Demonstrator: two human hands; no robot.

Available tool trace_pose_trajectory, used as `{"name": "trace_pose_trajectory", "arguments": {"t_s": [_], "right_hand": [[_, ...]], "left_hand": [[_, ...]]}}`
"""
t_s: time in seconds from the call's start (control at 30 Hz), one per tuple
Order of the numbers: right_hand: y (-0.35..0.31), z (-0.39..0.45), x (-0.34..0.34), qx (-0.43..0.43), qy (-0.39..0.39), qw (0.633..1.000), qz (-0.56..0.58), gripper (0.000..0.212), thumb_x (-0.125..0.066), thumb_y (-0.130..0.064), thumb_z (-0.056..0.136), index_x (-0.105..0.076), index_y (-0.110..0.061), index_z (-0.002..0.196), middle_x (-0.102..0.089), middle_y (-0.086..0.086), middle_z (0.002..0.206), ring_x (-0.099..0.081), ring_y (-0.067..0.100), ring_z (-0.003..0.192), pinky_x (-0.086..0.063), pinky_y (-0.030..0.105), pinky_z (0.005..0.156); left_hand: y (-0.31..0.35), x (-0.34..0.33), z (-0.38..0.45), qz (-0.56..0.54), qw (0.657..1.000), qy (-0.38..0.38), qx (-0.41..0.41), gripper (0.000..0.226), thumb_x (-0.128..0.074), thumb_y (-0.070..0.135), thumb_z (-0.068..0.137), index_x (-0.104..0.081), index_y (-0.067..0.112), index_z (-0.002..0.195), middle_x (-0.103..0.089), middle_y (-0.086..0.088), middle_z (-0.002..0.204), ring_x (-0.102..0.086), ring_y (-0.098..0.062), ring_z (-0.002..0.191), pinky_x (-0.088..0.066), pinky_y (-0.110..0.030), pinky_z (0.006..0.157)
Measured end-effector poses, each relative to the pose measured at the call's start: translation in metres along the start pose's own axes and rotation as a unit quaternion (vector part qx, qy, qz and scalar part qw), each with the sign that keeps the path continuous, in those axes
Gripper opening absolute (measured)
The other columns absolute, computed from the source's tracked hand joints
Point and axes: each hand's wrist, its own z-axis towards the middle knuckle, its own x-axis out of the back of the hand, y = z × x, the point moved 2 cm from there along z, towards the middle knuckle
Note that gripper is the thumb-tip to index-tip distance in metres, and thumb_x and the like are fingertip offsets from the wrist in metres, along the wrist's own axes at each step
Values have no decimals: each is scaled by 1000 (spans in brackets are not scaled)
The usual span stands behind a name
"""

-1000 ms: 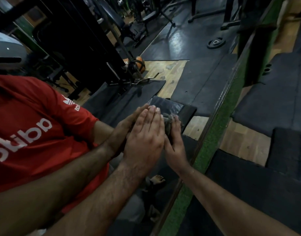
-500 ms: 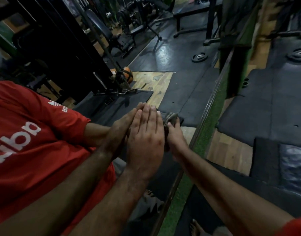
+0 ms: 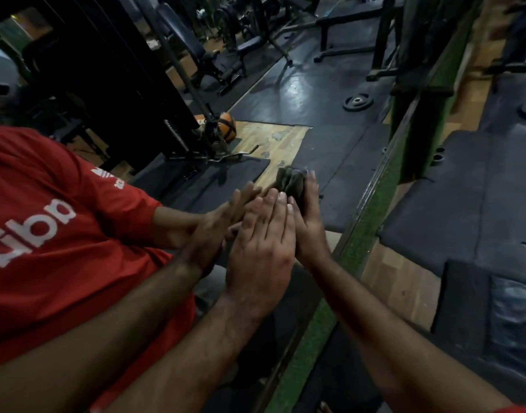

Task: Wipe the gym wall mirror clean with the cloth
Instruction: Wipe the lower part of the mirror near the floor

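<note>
hands: left (image 3: pixel 260 245) flat on mirror (image 3: pixel 330 114) | right (image 3: pixel 308 217) presses cloth (image 3: pixel 288 180), grip hidden behind left
</note>
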Motion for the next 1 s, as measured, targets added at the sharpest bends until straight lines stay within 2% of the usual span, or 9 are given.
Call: {"name": "trace_pose_trajectory", "arguments": {"t_s": [0.03,0.17,0.3,0.37,0.5,0.67,0.8,0.87,1.0], "right_hand": [[15,6,4,15,3,1000,-14,63,-44,-44,104,-13,-43,159,-8,-16,170,-4,13,162,-11,32,131],[53,51,25,-215,40,975,44,86,-40,-72,82,-25,-40,162,-25,-1,171,-25,21,158,-27,50,127],[-1,72,41,-12,-14,1000,2,65,-44,-40,105,-13,-37,162,-6,-18,170,-1,8,161,-8,23,128],[21,84,48,14,2,1000,-22,63,-43,-33,107,-12,-33,162,-4,-18,170,2,10,161,-6,26,129],[37,129,60,-244,18,969,47,72,-43,-45,103,-13,-30,167,-9,-1,175,-10,22,161,-17,48,130],[29,130,79,26,-32,999,-18,66,-46,-28,108,-14,-25,165,-4,-16,170,3,11,161,-5,28,130],[67,166,86,-266,12,962,55,70,-45,-43,103,-17,-32,166,-17,0,174,-20,25,159,-24,49,128],[58,183,95,-223,-9,973,55,68,-49,-43,105,-18,-37,165,-17,-4,174,-21,21,159,-25,47,128],[50,180,112,-2,-64,998,7,70,-53,-48,101,-17,-50,161,-8,-24,170,-4,7,161,-15,36,130]], "left_hand": [[2,0,11,6,1000,-5,-9,58,-34,16,92,-47,-3,146,-40,-24,155,-29,-36,150,-13,-47,125],[7,-11,60,48,999,4,-24,56,-25,12,96,-50,-4,144,-41,-24,154,-32,-37,149,-18,-48,124],[15,-31,115,90,995,32,-15,52,-20,15,106,-46,-2,147,-39,-21,157,-31,-33,149,-17,-46,125],[15,-34,135,112,993,2,-27,53,-23,15,103,-43,-3,148,-34,-24,158,-26,-36,151,-10,-47,126],[12,-40,150,134,991,-28,-11,56,-29,17,99,-39,-7,149,-29,-28,160,-23,-40,151,-7,-48,126],[21,-50,173,129,990,-46,-36,58,-17,18,101,-37,-8,149,-29,-28,159,-24,-40,151,-14,-49,125],[28,-59,205,104,993,-39,-45,60,-19,16,96,-46,-6,146,-39,-27,155,-32,-39,148,-16,-48,124],[34,-66,214,89,995,-38,-38,60,-22,17,95,-46,-6,145,-41,-26,154,-32,-38,148,-15,-48,123],[47,-75,228,64,997,-37,-2,59,-25,16,95,-44,-6,147,-39,-26,155,-29,-37,150,-12,-48,125]]}}
